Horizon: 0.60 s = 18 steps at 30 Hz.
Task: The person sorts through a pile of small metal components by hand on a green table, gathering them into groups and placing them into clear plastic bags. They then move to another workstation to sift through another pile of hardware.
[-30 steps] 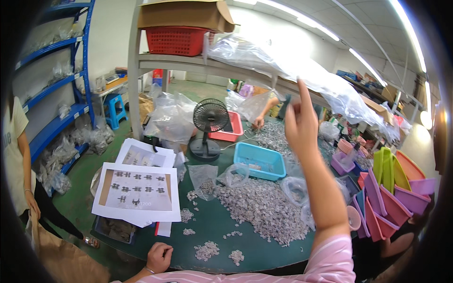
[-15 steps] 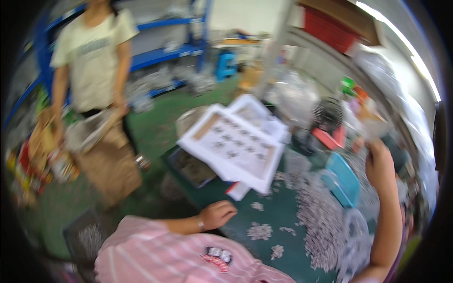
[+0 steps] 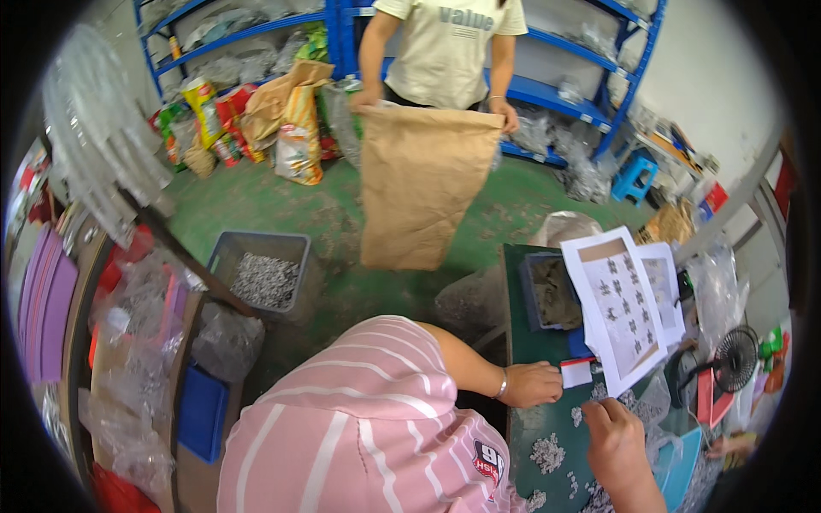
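My left hand (image 3: 532, 384) rests on the near edge of the green table (image 3: 523, 425), fingers loosely bent and nothing visible in them. Just beyond its fingertips lies a white card with a red edge (image 3: 576, 373). My right hand (image 3: 617, 438) is over the table, its fingertips drawn together beside small grey pieces (image 3: 577, 416); whatever they pinch is hidden. Near it are a small heap of grey pieces (image 3: 547, 454) and a light-blue tray (image 3: 681, 468). White sheets printed with dark shapes (image 3: 617, 312) stand tilted behind my hands.
Across the floor a co-worker holds up a large brown paper sack (image 3: 428, 184). A grey bin of small pieces (image 3: 301, 248) stands on the floor. At the right are a dark fan (image 3: 735, 359) and plastic bags; a blue bin (image 3: 547, 291) sits at the table's far edge.
My view has swung left, bringing the co-worker and sack toward the middle. My right hand has come from the table's far right to near my left hand, which stays at the table edge.
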Each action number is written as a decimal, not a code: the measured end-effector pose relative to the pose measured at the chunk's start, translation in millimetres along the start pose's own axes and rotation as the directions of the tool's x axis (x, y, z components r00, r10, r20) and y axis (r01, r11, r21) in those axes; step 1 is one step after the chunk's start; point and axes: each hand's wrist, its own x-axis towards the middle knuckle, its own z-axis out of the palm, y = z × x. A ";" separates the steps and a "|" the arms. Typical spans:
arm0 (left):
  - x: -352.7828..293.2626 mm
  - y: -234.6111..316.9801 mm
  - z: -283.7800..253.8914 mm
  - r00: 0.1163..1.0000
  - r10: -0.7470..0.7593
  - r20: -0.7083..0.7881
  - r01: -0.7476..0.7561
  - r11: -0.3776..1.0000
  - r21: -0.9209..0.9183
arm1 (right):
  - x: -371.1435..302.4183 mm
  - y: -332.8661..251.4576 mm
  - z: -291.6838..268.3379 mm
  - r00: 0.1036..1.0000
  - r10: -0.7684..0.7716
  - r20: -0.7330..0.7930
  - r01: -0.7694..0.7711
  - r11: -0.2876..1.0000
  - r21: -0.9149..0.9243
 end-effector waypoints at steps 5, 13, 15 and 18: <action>7.7 1.4 9.5 0.998 -0.056 0.036 0.055 0.998 0.022 | 41.3 -1.4 30.8 0.983 -0.158 -0.088 0.170 0.973 0.155; 11.6 25.2 -24.4 0.896 -0.240 0.373 0.273 0.961 -0.037 | 138.8 -19.3 91.2 0.935 -0.305 -0.179 0.345 0.896 0.279; 5.9 16.4 -11.0 0.999 0.038 0.035 -0.042 0.991 0.128 | 163.3 -18.2 123.4 0.898 -0.394 -0.195 0.433 0.868 0.244; 14.6 9.1 20.1 0.961 0.197 -0.196 -0.163 0.971 0.178 | 185.7 7.2 173.9 0.905 -0.415 -0.090 0.425 0.889 0.171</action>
